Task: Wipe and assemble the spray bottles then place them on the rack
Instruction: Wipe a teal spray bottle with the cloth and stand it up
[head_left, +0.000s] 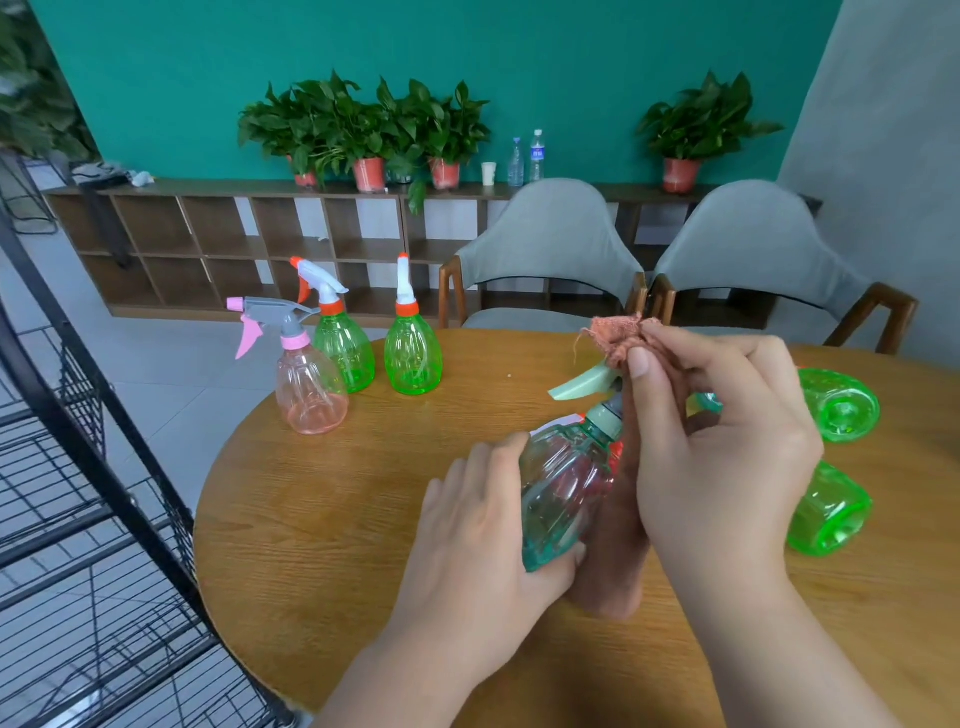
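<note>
The left hand (488, 525) gripped the body of the teal spray bottle (566, 493), fingers curled round it, and held it tilted above the round table (363, 545), with the sprayer head pointing away and to the left. The right hand (727, 457) pinched an orange cloth (618, 338) against the top of the sprayer head; more of the cloth hung down behind the bottle, between both hands. Near the far left edge of the table stood a pink bottle (311, 384) and, just behind it, two green bottles (414, 358), all upright with sprayers on. Between them and the hands there was a wide stretch of bare wood. At the right, two green bottle bodies (831, 509) lay on their sides, near the right hand. The black wire rack (104, 467) stood just beside the left edge of the table. Two grey chairs (550, 244) stood at the far edge.
</note>
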